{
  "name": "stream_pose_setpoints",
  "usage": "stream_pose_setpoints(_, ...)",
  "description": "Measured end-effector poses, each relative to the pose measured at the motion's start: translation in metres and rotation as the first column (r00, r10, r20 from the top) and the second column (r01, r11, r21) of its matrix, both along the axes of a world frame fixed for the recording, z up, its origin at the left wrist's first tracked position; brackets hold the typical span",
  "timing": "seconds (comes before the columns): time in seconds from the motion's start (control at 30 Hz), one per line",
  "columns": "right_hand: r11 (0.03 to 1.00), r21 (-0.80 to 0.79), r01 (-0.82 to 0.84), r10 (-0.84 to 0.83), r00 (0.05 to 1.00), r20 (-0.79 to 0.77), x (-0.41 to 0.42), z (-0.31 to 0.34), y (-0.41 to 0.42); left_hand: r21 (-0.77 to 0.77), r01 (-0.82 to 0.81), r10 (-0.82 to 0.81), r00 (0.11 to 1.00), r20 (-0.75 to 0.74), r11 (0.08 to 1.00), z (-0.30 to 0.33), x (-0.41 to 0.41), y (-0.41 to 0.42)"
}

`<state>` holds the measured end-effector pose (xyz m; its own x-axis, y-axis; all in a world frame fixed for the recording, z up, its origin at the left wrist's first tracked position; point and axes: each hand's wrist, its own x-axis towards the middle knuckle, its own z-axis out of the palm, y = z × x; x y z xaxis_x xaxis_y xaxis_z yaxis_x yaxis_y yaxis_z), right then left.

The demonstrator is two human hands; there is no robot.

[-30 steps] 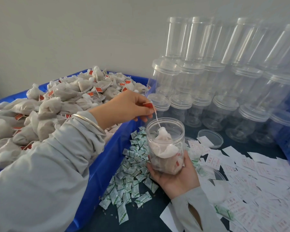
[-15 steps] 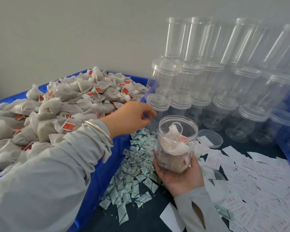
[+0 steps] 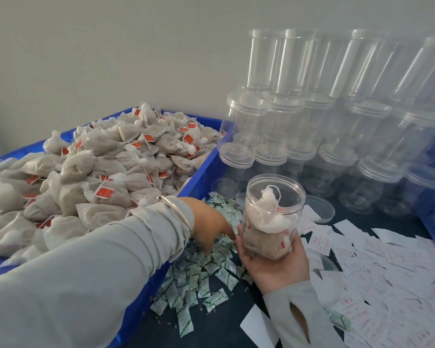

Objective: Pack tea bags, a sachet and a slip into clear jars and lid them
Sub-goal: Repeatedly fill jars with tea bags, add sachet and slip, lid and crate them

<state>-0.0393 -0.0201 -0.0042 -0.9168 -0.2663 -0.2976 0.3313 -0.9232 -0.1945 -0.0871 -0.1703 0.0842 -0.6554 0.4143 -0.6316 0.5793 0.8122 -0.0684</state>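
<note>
Holding a lidless clear jar (image 3: 274,217) upright above the table (image 3: 219,330), right hand (image 3: 274,264) grip curled around its base; tea bags fill most of it; left hand (image 3: 211,224) fingers spread down in the sachet pile (image 3: 201,277)

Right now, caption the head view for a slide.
Right hand holds an open jar of tea bags while left hand reaches into the sachets.

left hand (image 3: 211,226): fingertips hidden among sachets (image 3: 199,270) | slips (image 3: 387,259): print unreadable (too small) | crate (image 3: 201,177): cut off left
</note>
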Motion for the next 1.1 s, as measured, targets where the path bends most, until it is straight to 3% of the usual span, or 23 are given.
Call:
stream_pose_setpoints(0.27,0.999,0.038,0.005,-0.007,0.999,0.043,0.0,-0.002,-0.001,0.093,-0.025,0.03,0.998,-0.051,0.995,-0.004,-0.002,0.004)
stream_pose_setpoints(0.47,0.998,0.059,0.028,-0.031,0.998,0.046,0.0,-0.002,-0.001,0.36,-0.093,0.16,0.974,-0.162,0.928,0.003,-0.008,-0.002)
stream_pose_setpoints(0.63,0.998,0.063,0.031,-0.034,0.998,0.049,-0.003,-0.004,-0.001,0.505,-0.006,0.205,0.918,-0.34,0.863,0.018,-0.007,-0.006)
stream_pose_setpoints(0.7,0.998,0.059,0.023,-0.026,0.999,0.042,-0.003,-0.005,-0.001,0.611,0.023,0.302,0.855,-0.423,0.792,0.026,-0.007,-0.006)
stream_pose_setpoints(0.77,0.998,0.06,0.006,-0.008,1.0,0.026,-0.003,-0.005,-0.002,0.75,0.024,0.458,0.779,-0.428,0.66,0.034,-0.008,-0.006)
stream_pose_setpoints(0.83,0.998,0.065,-0.005,0.003,1.0,0.02,-0.003,-0.005,-0.002,0.925,-0.003,0.59,0.772,-0.239,0.379,0.042,-0.005,-0.008)
stream_pose_setpoints(0.9,0.998,0.069,-0.008,0.006,1.0,0.027,-0.003,-0.005,-0.003,0.999,-0.027,0.547,0.837,-0.003,0.047,0.049,0.003,-0.008)
stream_pose_setpoints(0.93,0.997,0.072,-0.012,0.01,1.0,0.028,-0.003,-0.005,-0.003,0.998,-0.043,0.497,0.866,0.061,-0.047,0.052,0.006,-0.008)
stream_pose_setpoints(1.0,0.997,0.07,-0.026,0.024,0.999,0.023,-0.002,-0.006,-0.004,0.996,-0.047,0.428,0.901,0.075,-0.075,0.052,0.012,-0.004)
stream_pose_setpoints(1.1,0.998,0.065,-0.026,0.025,1.0,0.014,-0.001,-0.006,-0.005,0.999,-0.039,0.397,0.917,0.038,-0.007,0.047,0.015,0.003)
